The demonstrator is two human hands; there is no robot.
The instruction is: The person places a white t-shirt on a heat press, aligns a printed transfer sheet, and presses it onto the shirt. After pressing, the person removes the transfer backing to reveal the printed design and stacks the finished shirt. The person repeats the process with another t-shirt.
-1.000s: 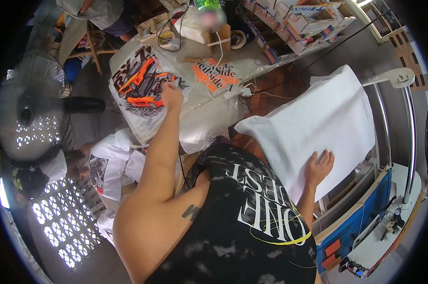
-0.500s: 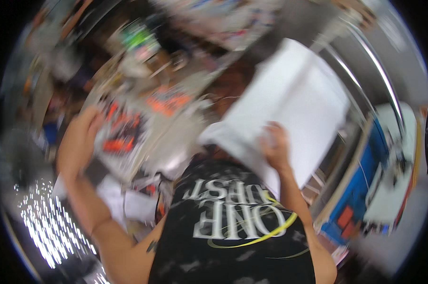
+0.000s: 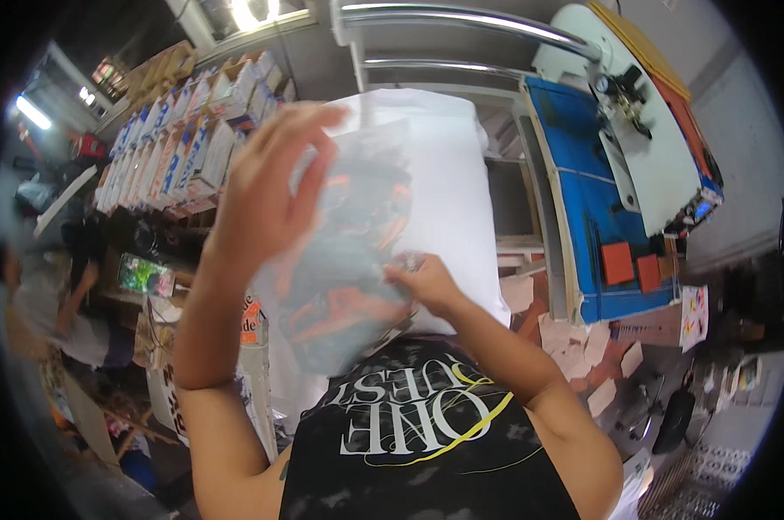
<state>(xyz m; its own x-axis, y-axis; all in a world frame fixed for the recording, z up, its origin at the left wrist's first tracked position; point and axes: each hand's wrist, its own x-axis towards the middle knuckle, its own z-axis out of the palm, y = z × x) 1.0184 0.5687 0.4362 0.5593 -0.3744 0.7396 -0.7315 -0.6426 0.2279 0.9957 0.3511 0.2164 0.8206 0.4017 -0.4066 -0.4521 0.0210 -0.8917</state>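
A semi-transparent sheet of printed film with dark and orange graphics hangs above a white cloth, perhaps a garment, spread out in front of me. My left hand is raised at the film's upper left, thumb and fingers curled at its edge; motion blurs the exact contact. Lower down, my right hand pinches the film's right side between thumb and fingers. The film is blurred too and covers part of the cloth's left half.
To the right stands a heat press-like machine with a gauge, beside a blue board bearing red squares. Metal tubes cross the far side. Stacked cartons fill the far left. A person is at the left; broken tiles lie on the floor.
My view has turned right, from the table of printed sheets toward the machine. My left hand has come from those sheets to above the white cloth, where a printed film now hangs.
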